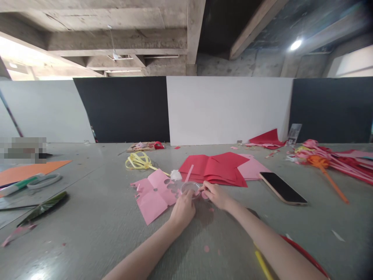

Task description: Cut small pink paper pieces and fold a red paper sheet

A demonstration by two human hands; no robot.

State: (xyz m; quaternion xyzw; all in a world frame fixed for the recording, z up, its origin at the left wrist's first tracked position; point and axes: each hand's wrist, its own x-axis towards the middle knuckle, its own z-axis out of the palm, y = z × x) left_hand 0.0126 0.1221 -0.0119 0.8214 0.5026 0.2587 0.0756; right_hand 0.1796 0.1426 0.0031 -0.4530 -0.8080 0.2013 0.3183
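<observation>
In the middle of the grey table my left hand (185, 206) is closed on the near rim of a clear round roll (190, 185) that looks like tape. Just right of it, my right hand (215, 194) is closed, thumb and finger pinched at a small pink paper piece (204, 195); the fingertips are partly hidden. A creased pink paper sheet (154, 196) with cut notches and a hole lies left of my left hand. Beyond my hands is a stack of folded red paper (211, 169), and a narrow pink strip (189, 173) stands up behind the roll.
A phone (282, 188) lies to the right, near a bundle of pink and red strips and an orange stick (332, 181). Yellow ribbon (139, 160) sits at the back. White scissors handles (43, 181) and a green leaf-like piece (43, 209) are on the left.
</observation>
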